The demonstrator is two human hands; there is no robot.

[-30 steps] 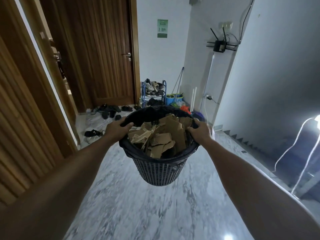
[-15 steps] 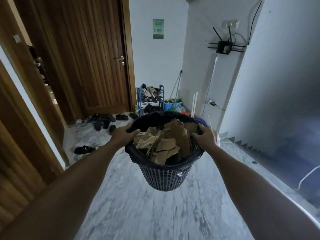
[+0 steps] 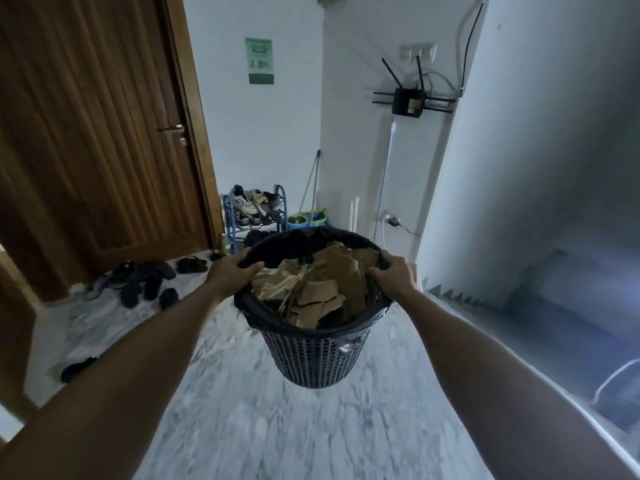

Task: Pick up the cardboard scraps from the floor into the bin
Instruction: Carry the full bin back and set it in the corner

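A black mesh bin [image 3: 313,358] lined with a black bag hangs in the air in front of me, above the marble floor. Brown cardboard scraps [image 3: 322,289] fill it nearly to the rim. My left hand [image 3: 230,273] grips the rim on the left side, fingers curled over the edge. On the opposite side, my right hand [image 3: 394,277] clasps the rim the same way. I see no scraps on the floor around me.
A wooden door [image 3: 104,133] stands at the left, with sandals [image 3: 145,278] scattered before it. A blue shoe rack [image 3: 254,213], a mop and a small bucket [image 3: 306,220] sit by the far wall. A white wall [image 3: 519,168] runs along the right.
The view has swung to the right and moved forward along the hallway, with the bin carried in both hands; the door has slid leftward and the shoe rack looks closer.
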